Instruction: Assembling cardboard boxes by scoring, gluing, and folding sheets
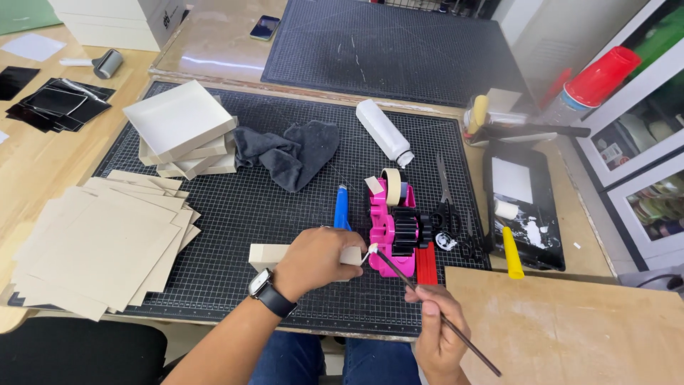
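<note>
Holding: the left hand (313, 260) is closed over a small cardboard box (265, 255), fingers wrapped across its top and near end, just above the black cutting mat (285, 207) on the table (28, 164).
Brush: the right hand (436, 329) pinches a thin dark brush (427, 299) partway down its handle, in a pencil-like hold; the pale tip touches the box's right end.
Box handling: it looks like light, stiff greyboard with thin walls that could dent under a hard squeeze; a hold across the top, as here, seems sound.
Brush handling: light, rigid and slim; a hold closer to the bristles would likely give finer control.
Box axis: its long side runs left to right, roughly level, with the right end facing the brush.
Brush axis: it slants from lower right up to upper left, bristles leading.
Nearby: a pink tape dispenser (390, 228) stands just behind the brush tip, a blue cutter (342, 207) beside it; flat card sheets (100, 242) lie at the left and finished box trays (185, 128) are stacked farther back.
</note>
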